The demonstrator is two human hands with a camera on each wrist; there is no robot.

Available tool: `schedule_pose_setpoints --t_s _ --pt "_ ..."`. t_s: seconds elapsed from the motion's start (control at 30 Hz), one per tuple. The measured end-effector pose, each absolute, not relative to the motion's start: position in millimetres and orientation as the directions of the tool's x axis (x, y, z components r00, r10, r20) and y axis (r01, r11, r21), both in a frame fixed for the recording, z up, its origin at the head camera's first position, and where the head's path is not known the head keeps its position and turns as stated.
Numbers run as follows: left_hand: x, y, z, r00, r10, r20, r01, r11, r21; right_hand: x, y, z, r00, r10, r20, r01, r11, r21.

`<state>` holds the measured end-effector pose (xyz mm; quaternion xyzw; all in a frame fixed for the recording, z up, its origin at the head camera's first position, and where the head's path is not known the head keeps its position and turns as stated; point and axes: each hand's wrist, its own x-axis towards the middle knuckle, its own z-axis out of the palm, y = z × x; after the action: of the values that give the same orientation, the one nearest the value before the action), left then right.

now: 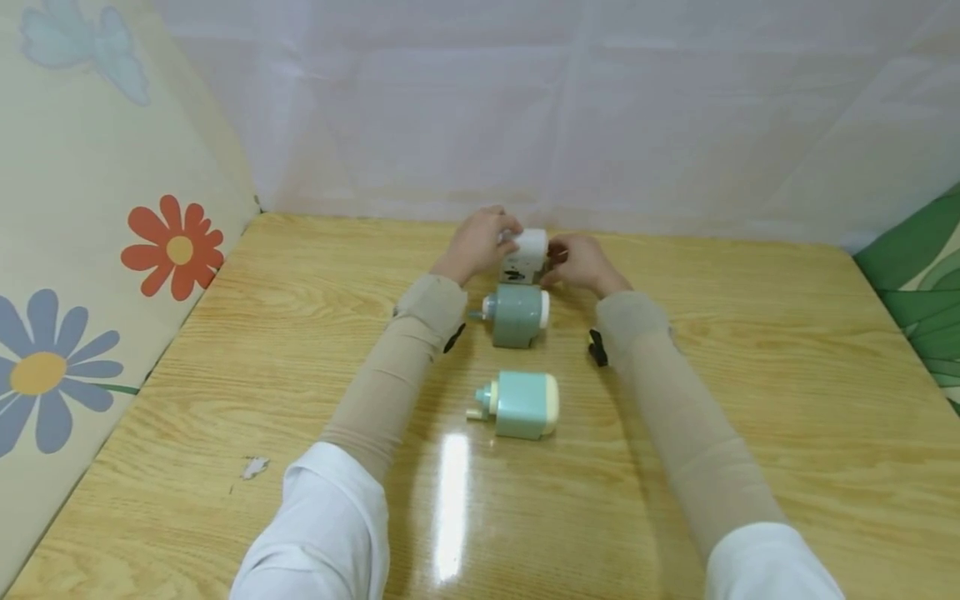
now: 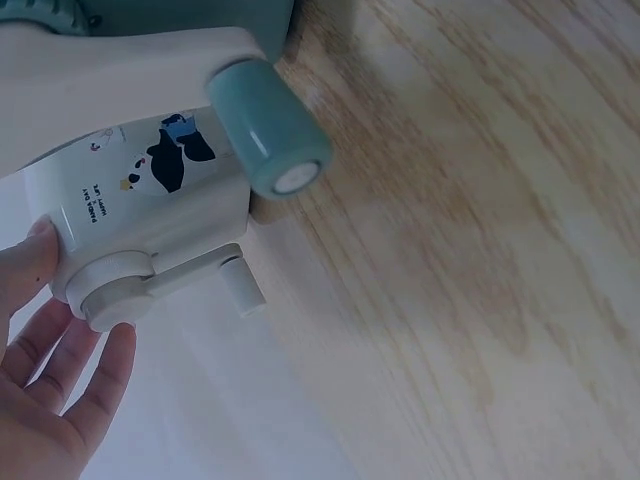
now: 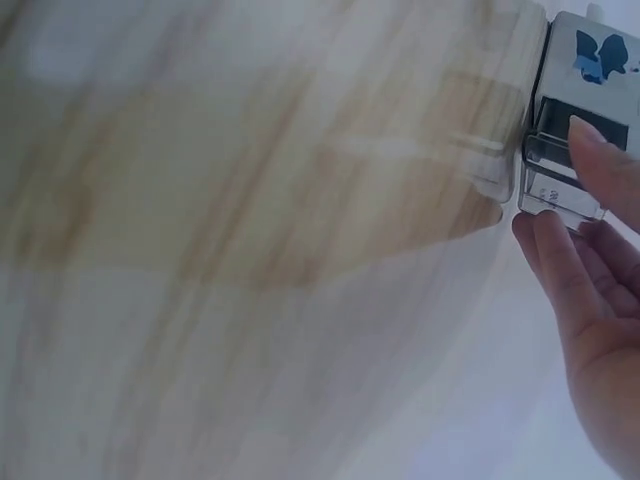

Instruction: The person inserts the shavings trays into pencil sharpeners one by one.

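At the far side of the table stands a white hand-crank pencil sharpener [image 1: 532,246] with a panda print. My left hand [image 1: 478,244] holds its crank end, thumb on the body and fingers around the far side in the left wrist view. At the opposite end, my right hand [image 1: 583,262] pinches the clear shavings drawer [image 3: 556,192] between thumb and fingers. Just nearer is a dark green pencil sharpener [image 1: 517,315], its crank pointing left. Closer still, a mint green pencil sharpener [image 1: 522,405] with cream ends lies in line with the others.
The wood-grain table [image 1: 750,358] ends at a pale cloth backdrop [image 1: 450,125]. A flower-painted panel [image 1: 82,208] borders the left side, and green leaf decoration [image 1: 922,283] the right. A small whitish torn patch [image 1: 255,467] marks the tabletop at front left.
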<state>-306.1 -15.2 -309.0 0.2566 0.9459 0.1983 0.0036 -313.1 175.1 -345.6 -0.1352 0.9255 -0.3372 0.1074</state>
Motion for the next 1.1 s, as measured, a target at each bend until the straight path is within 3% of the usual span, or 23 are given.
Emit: schedule_pose_setpoints --t_s 0.8,1.1 --pt "-301.2 -8.0 -307.6 -0.865 0.494 0.084 0.483 0.777 0.403 -310.8 171.8 -346.8 -0.942 -0.319 -0.099 -0.180 0.735 -0.654" --pt "-301.6 -11.3 -309.5 -0.847 0.518 0.118 0.517 0.753 0.407 -309.6 174.3 -347.0 -0.912 -0.391 -0.123 -0.221 0.721 -0.656"
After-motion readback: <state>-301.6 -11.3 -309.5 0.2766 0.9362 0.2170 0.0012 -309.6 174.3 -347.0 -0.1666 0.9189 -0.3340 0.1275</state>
